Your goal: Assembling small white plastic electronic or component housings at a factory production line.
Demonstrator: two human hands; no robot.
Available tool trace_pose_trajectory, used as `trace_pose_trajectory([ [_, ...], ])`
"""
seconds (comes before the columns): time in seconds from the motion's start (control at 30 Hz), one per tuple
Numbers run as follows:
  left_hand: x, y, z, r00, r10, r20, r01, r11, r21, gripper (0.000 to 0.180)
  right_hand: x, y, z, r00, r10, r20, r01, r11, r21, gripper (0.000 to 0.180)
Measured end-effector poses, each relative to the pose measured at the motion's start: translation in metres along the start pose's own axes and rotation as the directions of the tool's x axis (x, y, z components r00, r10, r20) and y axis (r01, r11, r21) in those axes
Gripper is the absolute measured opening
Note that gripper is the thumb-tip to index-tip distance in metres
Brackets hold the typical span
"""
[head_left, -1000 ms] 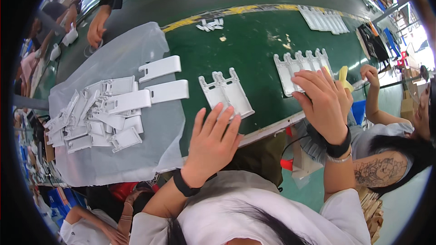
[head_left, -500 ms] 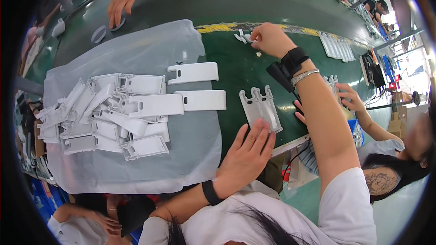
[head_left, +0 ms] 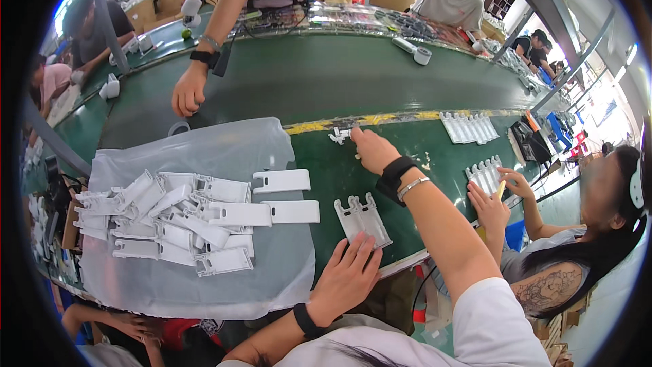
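My left hand (head_left: 348, 273) lies with its fingers spread, the tips resting on the near edge of a white plastic housing piece (head_left: 361, 220). That piece is open side up, with hooked lugs at its far end. Farther off, my right hand (head_left: 375, 152) is closed at a little cluster of small white plastic parts (head_left: 339, 136). Its fingertips touch the cluster, and what they pinch is hidden. Left of my hands, a heap of similar white housings (head_left: 163, 214) covers a pale plastic sheet (head_left: 272, 292). Two smooth white covers (head_left: 295, 211) (head_left: 282, 180) lie at its right side.
Beyond a yellow-black strip (head_left: 401, 116) runs a dark green belt (head_left: 292, 71). A co-worker's hand (head_left: 189, 93) reaches over it, near a grey ring (head_left: 178, 128). At right, another person's hands (head_left: 490, 207) work on a row of white pieces (head_left: 483, 174). More white pieces (head_left: 468, 128) lie beyond.
The view has tilted up, so the table appears lower and more of the far side shows. My left hand stays on the housing, my right hand at the small parts.
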State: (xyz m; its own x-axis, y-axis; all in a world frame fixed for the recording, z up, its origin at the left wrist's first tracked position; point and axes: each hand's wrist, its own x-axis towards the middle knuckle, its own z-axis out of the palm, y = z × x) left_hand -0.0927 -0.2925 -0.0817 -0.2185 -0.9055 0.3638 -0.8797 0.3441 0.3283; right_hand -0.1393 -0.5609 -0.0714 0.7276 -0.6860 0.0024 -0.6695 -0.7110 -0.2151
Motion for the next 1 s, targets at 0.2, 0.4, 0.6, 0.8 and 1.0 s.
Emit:
trace_pose_trajectory([
  [0.2, -0.002, 0.0, -0.006, 0.96, 0.049, -0.276, -0.081, 0.991, -0.104, 0.044, -0.086, -0.03, -0.062, 0.981, -0.11, -0.159, 0.162, 0.917, 0.364, 0.008],
  [0.4, 0.009, 0.014, -0.021, 0.896, -0.232, -0.377, 0.038, 0.889, -0.456, 0.027, -0.195, -0.06, -0.062, 0.998, -0.065, -0.025, 0.06, 0.624, 0.779, 0.016],
  [0.6, 0.016, 0.027, -0.018, 0.921, -0.265, -0.285, 0.075, 0.839, -0.539, 0.008, -0.223, -0.048, -0.027, 1.0, 0.021, -0.013, 0.01, 0.138, 0.99, 0.017],
  [0.8, 0.023, 0.034, -0.022, 0.886, -0.414, -0.207, 0.154, 0.686, -0.711, 0.002, -0.225, -0.05, -0.01, 0.992, 0.125, 0.017, -0.013, -0.039, 0.999, 0.012],
  [1.0, 0.027, 0.012, -0.005, 0.906, -0.255, -0.338, 0.095, 0.901, -0.424, 0.019, -0.19, -0.031, -0.03, 0.959, 0.159, -0.236, 0.126, 0.504, 0.854, 0.009],
])
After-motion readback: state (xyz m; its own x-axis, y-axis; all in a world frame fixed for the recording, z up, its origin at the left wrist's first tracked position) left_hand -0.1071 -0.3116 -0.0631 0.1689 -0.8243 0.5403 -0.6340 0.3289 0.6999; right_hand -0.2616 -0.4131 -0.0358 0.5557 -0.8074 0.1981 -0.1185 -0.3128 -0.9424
